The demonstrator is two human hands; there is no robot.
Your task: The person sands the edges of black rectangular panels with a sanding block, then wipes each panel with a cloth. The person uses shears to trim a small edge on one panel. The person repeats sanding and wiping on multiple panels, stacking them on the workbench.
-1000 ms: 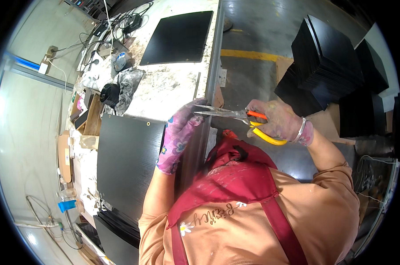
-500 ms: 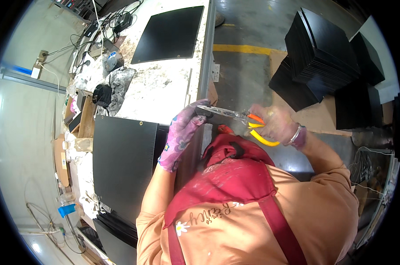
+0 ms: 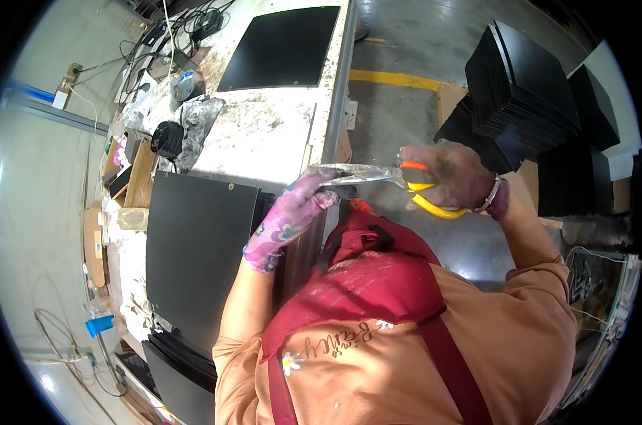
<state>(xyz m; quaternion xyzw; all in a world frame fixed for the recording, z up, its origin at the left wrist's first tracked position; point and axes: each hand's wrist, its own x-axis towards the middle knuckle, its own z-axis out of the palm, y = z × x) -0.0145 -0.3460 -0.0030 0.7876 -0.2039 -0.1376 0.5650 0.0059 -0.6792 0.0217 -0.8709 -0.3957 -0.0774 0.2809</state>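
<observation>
My left hand [image 3: 292, 209], in a purple flowered glove, is closed at the table's edge with its fingertips on one end of a shiny, clear strip like plastic film [image 3: 363, 173]. A small dark piece [image 3: 346, 191] shows beside those fingertips; whether I grip it too is unclear. To the right, my gloved right hand [image 3: 452, 177] is wrapped round a scissor-like hand tool [image 3: 434, 205] with yellow and orange handles. The clear strip runs across to this tool. Its working end is hidden or lost in the glare, so its exact kind stays uncertain.
Black panels [image 3: 200, 241] are stacked beside my left arm. One curved black panel [image 3: 282, 46] lies on the stained white table [image 3: 257, 127]. Tall black stacks [image 3: 523, 85] stand on the floor at right. Cables, a wooden box [image 3: 140, 173] and rags line the table's far left.
My right hand with the tool has shifted right and turned. The clear strip now lies more level between the hands, and my left hand has lowered slightly. The view has moved a little.
</observation>
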